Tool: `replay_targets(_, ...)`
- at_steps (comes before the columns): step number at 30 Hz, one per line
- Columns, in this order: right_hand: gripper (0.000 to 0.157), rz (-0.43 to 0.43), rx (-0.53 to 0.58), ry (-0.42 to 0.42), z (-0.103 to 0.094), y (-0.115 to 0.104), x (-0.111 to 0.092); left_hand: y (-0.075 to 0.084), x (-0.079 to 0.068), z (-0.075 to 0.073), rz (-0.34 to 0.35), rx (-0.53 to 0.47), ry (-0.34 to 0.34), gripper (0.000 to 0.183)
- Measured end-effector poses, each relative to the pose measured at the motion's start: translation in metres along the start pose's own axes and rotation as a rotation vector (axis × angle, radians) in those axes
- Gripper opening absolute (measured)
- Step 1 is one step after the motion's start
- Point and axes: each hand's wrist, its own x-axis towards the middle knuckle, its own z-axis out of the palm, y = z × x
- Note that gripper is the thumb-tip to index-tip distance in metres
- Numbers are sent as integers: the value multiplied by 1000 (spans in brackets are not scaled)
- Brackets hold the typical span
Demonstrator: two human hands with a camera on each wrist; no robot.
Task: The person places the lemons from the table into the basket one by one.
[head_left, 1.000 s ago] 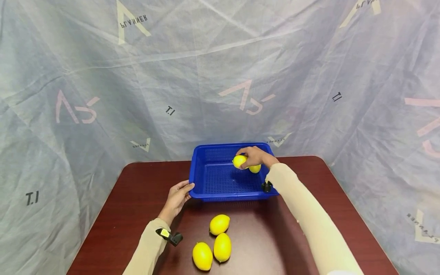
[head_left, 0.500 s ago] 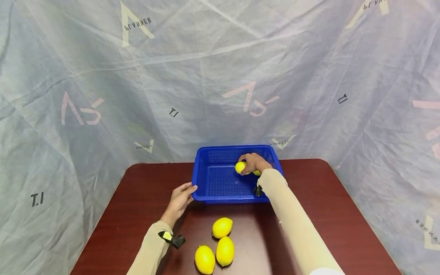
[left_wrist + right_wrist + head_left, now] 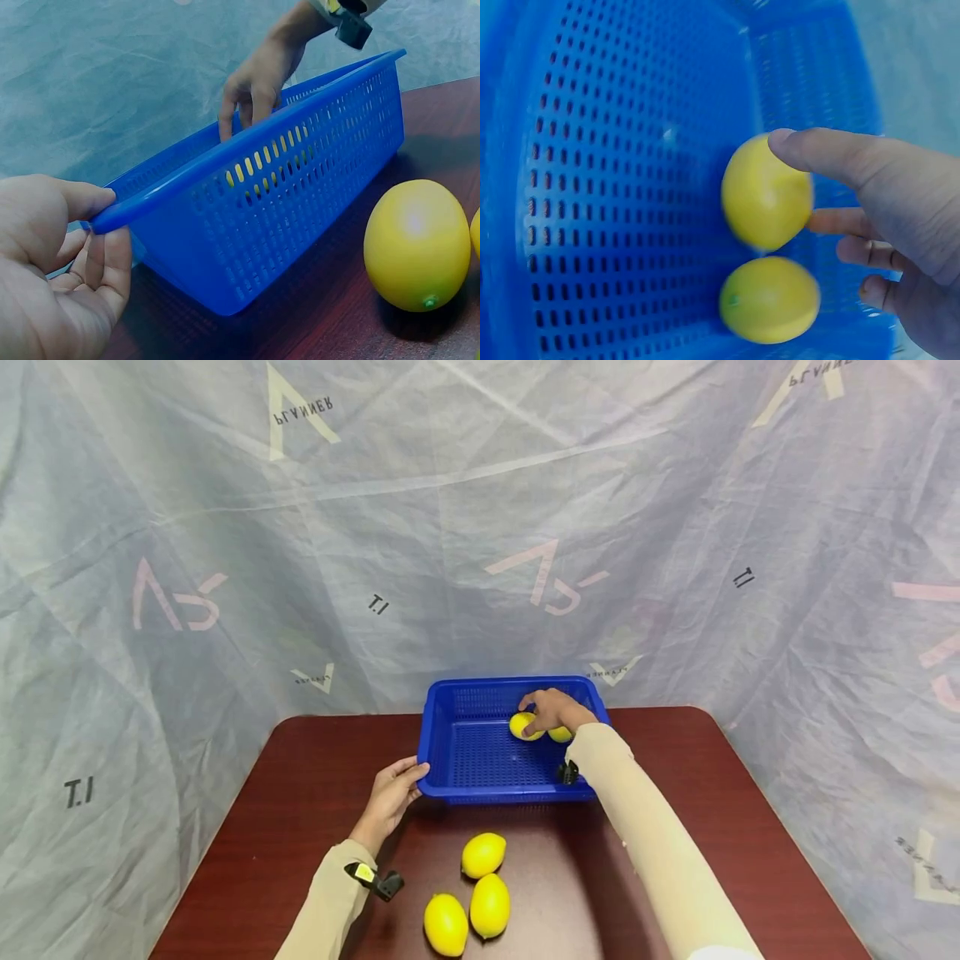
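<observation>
My left hand (image 3: 392, 795) grips the near left corner of a blue plastic basket (image 3: 422, 735); in the left wrist view the thumb lies over the rim (image 3: 161, 196) with fingers curled beneath. Inside the basket, my right hand (image 3: 553, 710) is over a yellow lemon (image 3: 765, 199) at the right side. The thumb tip overlaps this lemon and the other fingers stand loosely beside it, spread from the thumb. A second lemon (image 3: 771, 301) lies right next to it on the perforated bottom, partly hidden by the hand in the head view.
Three more lemons lie on the dark red table (image 3: 300, 827) in front of the basket: one nearer it (image 3: 483, 855), two closer to the person. Behind the table hangs a grey printed cloth (image 3: 450, 527).
The right hand has lowered the lemon onto the basket's bottom beside the other one, and its fingers have loosened. The left hand has kept its grip on the rim.
</observation>
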Motion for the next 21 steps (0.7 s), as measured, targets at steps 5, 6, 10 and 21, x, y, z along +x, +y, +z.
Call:
replay_targets(5,58,-83,36,62,-21,-8,-19,2,0,0,-5,-9,-1,44)
replay_targets(6,57,-91,52,94,-24,-10,-25,3,0,0,-5,-7,-2,45)
replay_targets(10,51,-86,128,279,-31,-25,-56,5,2,0,-5,-16,1,45)
replay_targets(21,53,-139,224,512,8,-66,-151,1,5,1,-15,-45,-8,44)
